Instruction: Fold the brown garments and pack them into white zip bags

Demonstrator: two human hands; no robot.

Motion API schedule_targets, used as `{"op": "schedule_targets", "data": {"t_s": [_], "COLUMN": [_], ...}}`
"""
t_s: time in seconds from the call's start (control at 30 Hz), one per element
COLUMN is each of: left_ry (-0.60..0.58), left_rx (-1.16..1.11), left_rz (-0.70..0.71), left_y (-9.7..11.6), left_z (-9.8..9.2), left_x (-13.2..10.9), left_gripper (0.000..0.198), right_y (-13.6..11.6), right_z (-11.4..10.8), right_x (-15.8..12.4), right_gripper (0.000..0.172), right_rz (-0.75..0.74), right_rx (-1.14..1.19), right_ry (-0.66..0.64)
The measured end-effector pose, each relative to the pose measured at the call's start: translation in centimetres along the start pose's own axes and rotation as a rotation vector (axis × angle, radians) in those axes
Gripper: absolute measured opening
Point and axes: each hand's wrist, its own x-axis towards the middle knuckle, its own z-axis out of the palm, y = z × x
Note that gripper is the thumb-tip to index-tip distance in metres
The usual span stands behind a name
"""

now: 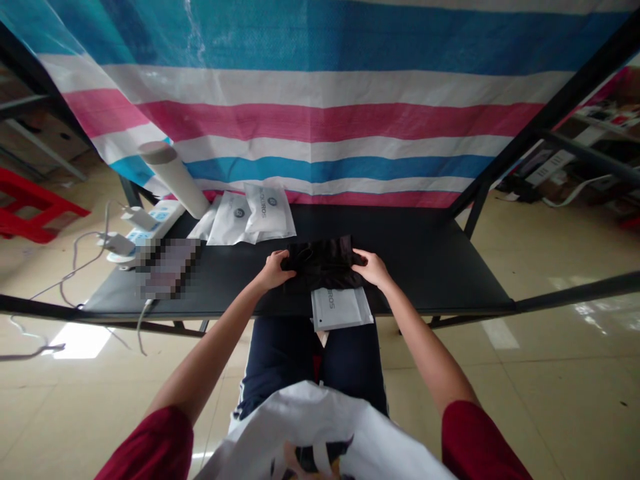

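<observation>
A folded piece of black cloth (pixel 320 263) lies on the black table in front of me, its exact kind unclear. My left hand (pixel 276 269) grips its left edge, the thumb on top. At the right edge my right hand (pixel 371 267) pinches the cloth between thumb and fingers. Just below the cloth, a flat white printed pouch (pixel 341 309) juts over the table's front edge, its upper part covered by the cloth. Several filled white pouches (pixel 270 210) with the same kind of print are heaped at the back, left of the cloth.
On the left stand a white bottle (pixel 175 177) and a power strip (pixel 153 227) with plugged-in chargers. A blurred phone-like object (pixel 170 267) with a cable lies nearer. Striped sheeting (pixel 310 120) hangs behind the table (pixel 430 267); dark metal frame bars flank it. A red stool (pixel 37 207) is far left.
</observation>
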Motion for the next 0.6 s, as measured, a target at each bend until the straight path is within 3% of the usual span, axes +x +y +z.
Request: {"op": "schedule_targets", "data": {"t_s": [0.07, 0.13, 0.27, 0.33, 0.5, 0.6], "left_ry": [-0.115, -0.132, 0.092, 0.127, 0.094, 0.119], "left_rx": [-0.177, -0.302, -0.434, -0.488, -0.344, -0.282], "left_rz": [0.042, 0.057, 0.01, 0.007, 0.171, 0.237], "left_y": [0.2, 0.2, -0.4, -0.6, -0.2, 0.0], "left_z": [0.1, 0.4, 1.4, 1.6, 1.4, 1.3], "left_x": [0.0, 0.0, -0.4, -0.7, -1.6, -2.0], "left_gripper": [0.033, 0.032, 0.038, 0.04, 0.008, 0.011], "right_y": [0.1, 0.2, 0.4, 0.5, 0.5, 0.6], "right_z": [0.2, 0.4, 0.9, 1.0, 1.1, 0.8], "right_x": [0.0, 0.1, -0.1, -0.5, -1.2, -1.2], "right_gripper": [0.038, 0.025, 0.02, 0.02, 0.027, 0.025], "right_rz": [-0.015, -0.026, -0.08, -0.107, -0.177, -0.185], "right_rx": [0.016, 0.089, 0.355, 0.467, 0.52, 0.483], "right_ry": [-0.009, 0.009, 0.088, 0.062, -0.009, -0.011]}}
